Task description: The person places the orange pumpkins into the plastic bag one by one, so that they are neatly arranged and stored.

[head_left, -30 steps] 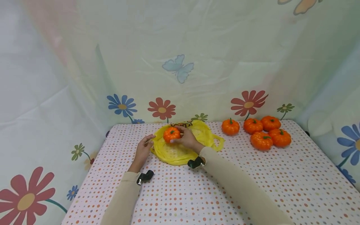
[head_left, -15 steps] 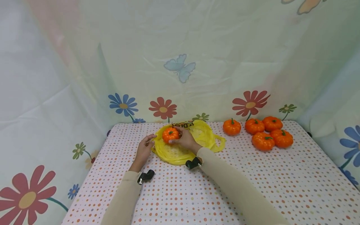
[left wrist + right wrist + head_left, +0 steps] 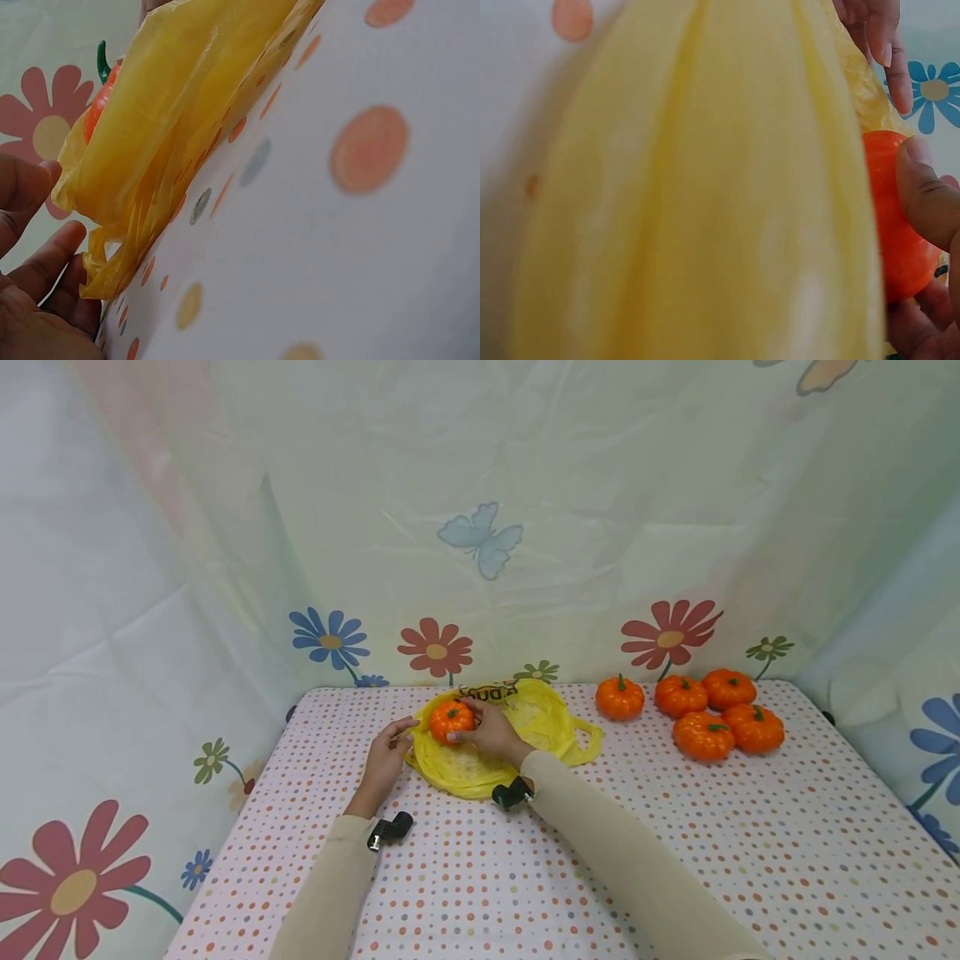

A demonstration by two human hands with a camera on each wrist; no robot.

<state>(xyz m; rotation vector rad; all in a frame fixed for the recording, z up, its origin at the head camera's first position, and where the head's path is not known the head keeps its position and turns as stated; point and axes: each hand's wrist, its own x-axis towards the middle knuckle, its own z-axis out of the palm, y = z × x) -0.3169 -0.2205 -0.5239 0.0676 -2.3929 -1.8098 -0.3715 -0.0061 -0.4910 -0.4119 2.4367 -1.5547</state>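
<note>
My right hand grips a small orange pumpkin with a green stem, over the open mouth of a yellow plastic bag. In the right wrist view the thumb presses one side of the pumpkin, with fingers below. My left hand is at the bag's left rim, its thumb and fingers spread apart. In the left wrist view its fingertips touch or nearly touch the bag. The bag wall hides most of the pumpkin there.
Several more orange pumpkins sit at the back right of the dotted table. One pumpkin stands a little apart, nearer the bag. A flowered curtain hangs behind the table, with more cloth at both sides.
My right hand has carried the pumpkin slightly left, toward the bag's left rim. The left hand has stayed nearly still, and the view has shifted a little.
</note>
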